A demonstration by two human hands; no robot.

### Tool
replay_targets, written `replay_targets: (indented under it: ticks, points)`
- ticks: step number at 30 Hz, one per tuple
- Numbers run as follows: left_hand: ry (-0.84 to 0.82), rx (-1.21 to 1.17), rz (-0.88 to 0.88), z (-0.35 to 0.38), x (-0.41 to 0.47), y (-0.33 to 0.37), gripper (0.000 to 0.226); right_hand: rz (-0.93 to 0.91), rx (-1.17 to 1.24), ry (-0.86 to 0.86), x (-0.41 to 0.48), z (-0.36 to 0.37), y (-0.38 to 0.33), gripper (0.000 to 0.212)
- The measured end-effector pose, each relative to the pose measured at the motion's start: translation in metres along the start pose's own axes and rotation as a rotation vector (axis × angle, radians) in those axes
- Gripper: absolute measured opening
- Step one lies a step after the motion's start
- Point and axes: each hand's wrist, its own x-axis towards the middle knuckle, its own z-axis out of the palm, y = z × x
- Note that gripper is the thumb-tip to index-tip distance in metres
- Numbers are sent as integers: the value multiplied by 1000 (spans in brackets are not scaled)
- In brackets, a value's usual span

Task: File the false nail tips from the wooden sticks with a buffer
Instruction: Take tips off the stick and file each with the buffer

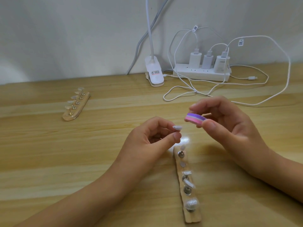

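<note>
My left hand (pixel 148 138) pinches a small pale false nail tip (pixel 177 127) between finger and thumb, lifted above the table. My right hand (pixel 229 126) grips a pink and purple buffer block (pixel 195 119), held just to the right of the tip and slightly higher, a small gap apart. Below both hands lies a wooden stick (pixel 186 184) with metal pegs; several carry nail tips and one magnet spot is bare. A second wooden stick (pixel 76 104) with several tips on pegs lies at the far left.
A white clip lamp (pixel 155 74) stands at the back of the wooden table (pixel 65 161). Right of it sits a white power strip (pixel 202 73) with three chargers, and white cables (pixel 213 95) loop across the table behind my hands.
</note>
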Motion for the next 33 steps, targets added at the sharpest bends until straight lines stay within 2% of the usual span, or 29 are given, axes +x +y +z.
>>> replay_targets:
  ticks: [4, 10, 14, 17, 20, 24, 27, 30, 33]
  points:
    - [11, -17, -9, 0, -1, 2, 12, 90, -32, -69, 1, 2, 2, 23]
    - [3, 10, -10, 0, -1, 2, 16, 129, -69, -102, 0, 2, 1, 21]
    - [-3, 33, -5, 0, -2, 2, 14, 77, -111, -79, 0, 4, -1, 21]
    - [3, 43, 2, 0, -2, 1, 16, 132, -104, -75, 0, 4, -2, 19]
    - [8, 51, 12, 0, -2, 0, 17, 78, -137, -61, 0, 5, -2, 21]
    - [5, 43, 29, -1, -2, -1, 17, 160, -116, -74, 1, 4, 1, 18]
    - [5, 59, 31, -1, -1, -1, 13, 93, -139, -47, -1, 4, 1, 21]
    - [2, 59, 45, -1, -1, -3, 16, 146, -121, -92, 0, 5, 2, 24]
    - [3, 83, 42, -1, -1, -6, 13, 15, -117, -49, -2, 4, -1, 34]
